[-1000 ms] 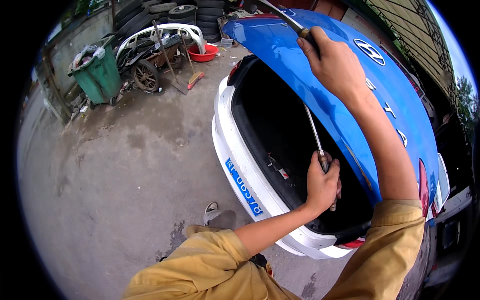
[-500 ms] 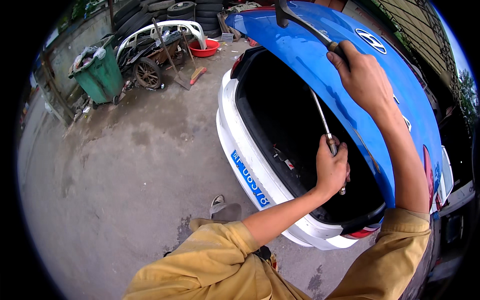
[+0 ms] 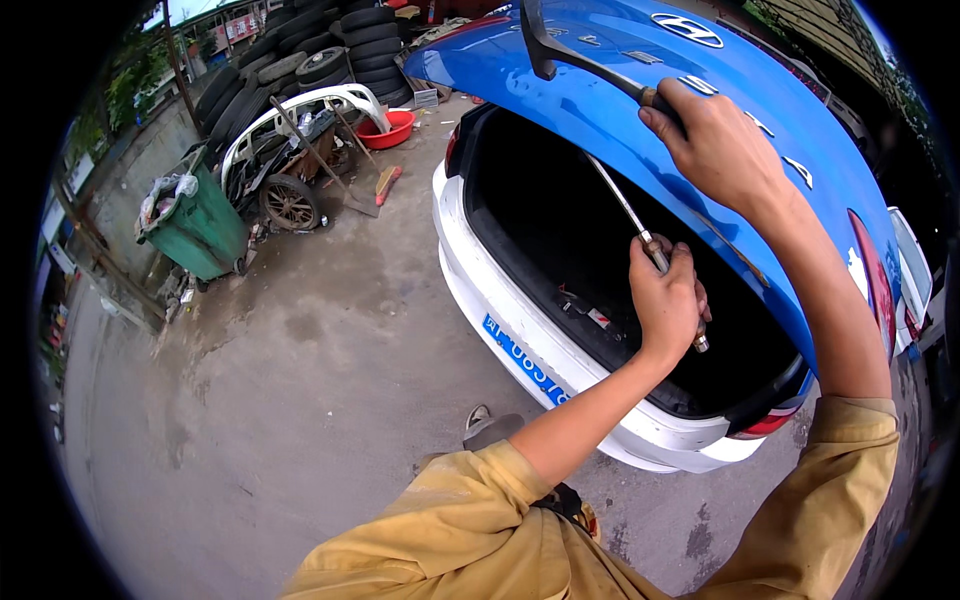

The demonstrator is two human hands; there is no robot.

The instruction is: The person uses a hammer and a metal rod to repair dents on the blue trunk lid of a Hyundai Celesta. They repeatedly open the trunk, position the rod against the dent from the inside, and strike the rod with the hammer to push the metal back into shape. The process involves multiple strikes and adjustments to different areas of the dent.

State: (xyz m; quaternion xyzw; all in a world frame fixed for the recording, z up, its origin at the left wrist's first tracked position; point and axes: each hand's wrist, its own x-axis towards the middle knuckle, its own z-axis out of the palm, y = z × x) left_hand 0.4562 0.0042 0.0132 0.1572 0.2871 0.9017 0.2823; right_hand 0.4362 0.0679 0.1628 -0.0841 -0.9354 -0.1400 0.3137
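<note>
My right hand [image 3: 715,140] is closed round the handle of a hammer [image 3: 600,72]. The dark metal head hangs over the blue tailgate [image 3: 620,130] of a car, apart from it as far as I can tell. Lower down, my left hand [image 3: 668,300] grips the handle of a long screwdriver [image 3: 622,203]. Its thin shaft slants up and left to the lower edge of the raised tailgate, where the tip is hard to make out. Beneath lies the dark open trunk [image 3: 530,190], with a few small objects [image 3: 598,317] inside.
The car's white rear bumper [image 3: 455,240] curves in front of me, bearing a blue plate [image 3: 522,360]. Far left stand a green bin [image 3: 200,225], a wheeled cart [image 3: 290,203], a broom [image 3: 387,183] and a red basin [image 3: 388,130]. Stacked tires [image 3: 372,50] are behind them.
The view has shifted, showing more of the tailgate's lettering. The hammer sits lower relative to the tailgate emblem. Both hands keep their grips, and the screwdriver still slants toward the tailgate edge.
</note>
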